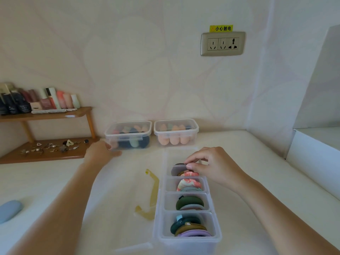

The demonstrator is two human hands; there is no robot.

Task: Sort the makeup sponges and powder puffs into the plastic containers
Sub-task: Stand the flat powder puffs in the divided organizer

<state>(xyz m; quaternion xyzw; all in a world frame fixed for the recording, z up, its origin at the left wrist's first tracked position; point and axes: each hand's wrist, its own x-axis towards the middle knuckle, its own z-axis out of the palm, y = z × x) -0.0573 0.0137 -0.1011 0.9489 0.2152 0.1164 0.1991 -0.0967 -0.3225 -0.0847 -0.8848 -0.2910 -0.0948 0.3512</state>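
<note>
Pinching dark puff (pixel 178 165), right hand (pixel 211 166), divided container (pixel 189 240)

The only writing I can read is a yellow sticker (pixel 221 28) on the far wall (pixel 128 52), right side, just above the wall socket (pixel 223 44): 小心触电 (a small warning triangle comes first).

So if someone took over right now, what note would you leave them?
Left grip touches the left box at its front corner; blurred, hold unclear.
Right grip pinches a dark puff in the far compartment of the tray.
Done: sponges sit in the left box and right box, lids on; puffs in all four tray compartments.
Left: seat that puff; no loose ones in sight.
</note>
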